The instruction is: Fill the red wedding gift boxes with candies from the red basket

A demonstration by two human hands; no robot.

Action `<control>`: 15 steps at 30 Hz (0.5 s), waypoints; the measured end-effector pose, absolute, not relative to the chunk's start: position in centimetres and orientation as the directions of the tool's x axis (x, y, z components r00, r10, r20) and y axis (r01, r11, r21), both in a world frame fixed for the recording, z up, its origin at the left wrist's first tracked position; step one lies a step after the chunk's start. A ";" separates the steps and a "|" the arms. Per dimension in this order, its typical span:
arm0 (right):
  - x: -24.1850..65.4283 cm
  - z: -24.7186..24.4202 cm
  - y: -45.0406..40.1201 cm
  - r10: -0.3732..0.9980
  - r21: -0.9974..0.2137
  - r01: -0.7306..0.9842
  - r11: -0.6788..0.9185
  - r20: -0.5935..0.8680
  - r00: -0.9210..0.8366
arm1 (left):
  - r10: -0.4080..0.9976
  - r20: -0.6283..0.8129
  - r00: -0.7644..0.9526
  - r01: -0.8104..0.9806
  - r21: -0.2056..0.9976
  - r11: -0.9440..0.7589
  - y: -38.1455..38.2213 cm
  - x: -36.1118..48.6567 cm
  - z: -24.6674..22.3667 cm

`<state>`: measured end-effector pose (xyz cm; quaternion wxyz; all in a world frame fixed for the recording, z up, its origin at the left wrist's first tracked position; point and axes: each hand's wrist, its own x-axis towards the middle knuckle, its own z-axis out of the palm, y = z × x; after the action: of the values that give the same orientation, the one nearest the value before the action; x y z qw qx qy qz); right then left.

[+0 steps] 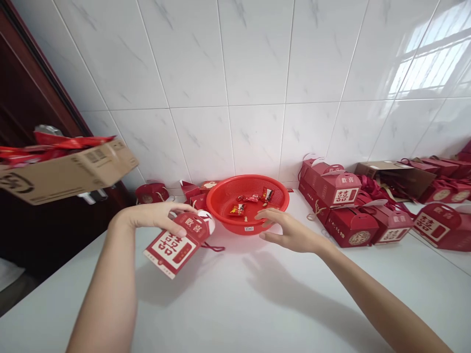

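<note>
My left hand [165, 219] grips the top of a red and white candy box [175, 245], tilted above the white table. A dark red ribbon [215, 248] trails from the box's right side. My right hand [285, 230] hovers at the front right rim of a red plastic basket [221, 215], its fingers apart and nothing in them. Inside the basket lie a few wrapped candies [237, 210] in red, yellow and dark wrappers. Whether the held box has anything in it is hidden.
Stacked red gift boxes [346, 196] stand to the right, with an open cardboard box [401, 176] of ribbons behind them. At the left, a cardboard carton [73, 171] holds red packets. A small red box [151, 193] sits against the tiled wall [257, 59].
</note>
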<state>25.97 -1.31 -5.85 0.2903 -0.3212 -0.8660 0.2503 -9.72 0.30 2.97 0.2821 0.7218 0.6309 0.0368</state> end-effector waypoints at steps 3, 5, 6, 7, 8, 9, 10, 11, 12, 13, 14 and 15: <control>24.8 -4.9 -1.3 0.688 -0.698 0.305 0.648 0.365 -0.627 | 0.804 -0.403 0.438 0.767 0.633 -0.101 -0.7 -7.1 3.3; 24.2 -4.5 -1.5 0.666 -0.724 0.234 0.648 0.391 -0.635 | 0.711 -0.373 0.597 0.661 0.731 -0.171 -1.3 -5.7 3.0; 24.1 -4.3 -1.6 0.660 -0.734 0.211 0.645 0.397 -0.638 | 0.673 -0.337 0.658 0.605 0.769 -0.207 -1.5 -5.0 2.6; 24.1 -4.2 -1.7 0.662 -0.746 0.199 0.636 0.394 -0.638 | 0.653 -0.297 0.697 0.563 0.791 -0.240 -1.7 -4.3 2.2; 24.2 -4.2 -1.9 0.672 -0.759 0.199 0.620 0.382 -0.634 | 0.655 -0.256 0.711 0.538 0.797 -0.274 -1.9 -3.6 1.7; 24.5 -4.1 -1.9 0.688 -0.771 0.213 0.601 0.363 -0.628 | 0.672 -0.216 0.709 0.531 0.790 -0.307 -2.0 -3.0 1.2; 24.8 -4.0 -2.0 0.705 -0.780 0.232 0.581 0.340 -0.622 | 0.692 -0.179 0.700 0.532 0.777 -0.337 -2.0 -2.4 0.7; 25.1 -4.0 -2.0 0.715 -0.786 0.249 0.565 0.317 -0.623 | 0.704 -0.147 0.695 0.530 0.767 -0.363 -2.0 -1.9 0.1; 25.5 -4.0 -2.0 0.720 -0.790 0.262 0.554 0.297 -0.627 | 0.705 -0.123 0.698 0.523 0.760 -0.386 -1.9 -1.5 -0.4; 25.9 -4.0 -2.1 0.722 -0.790 0.276 0.547 0.280 -0.632 | 0.696 -0.109 0.710 0.510 0.760 -0.402 -1.9 -1.2 -0.9; 26.1 -4.0 -2.1 0.728 -0.787 0.294 0.543 0.267 -0.632 | 0.680 -0.110 0.724 0.499 0.765 -0.407 -1.8 -0.9 -1.3; 26.3 -4.0 -2.1 0.738 -0.777 0.318 0.543 0.260 -0.623 | 0.670 -0.125 0.732 0.499 0.768 -0.402 -1.9 -0.6 -1.6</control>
<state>26.33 -2.13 -3.97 0.2946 -0.3191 -0.8274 0.3562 -0.58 -1.89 -1.57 0.4190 0.8309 0.3516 0.1020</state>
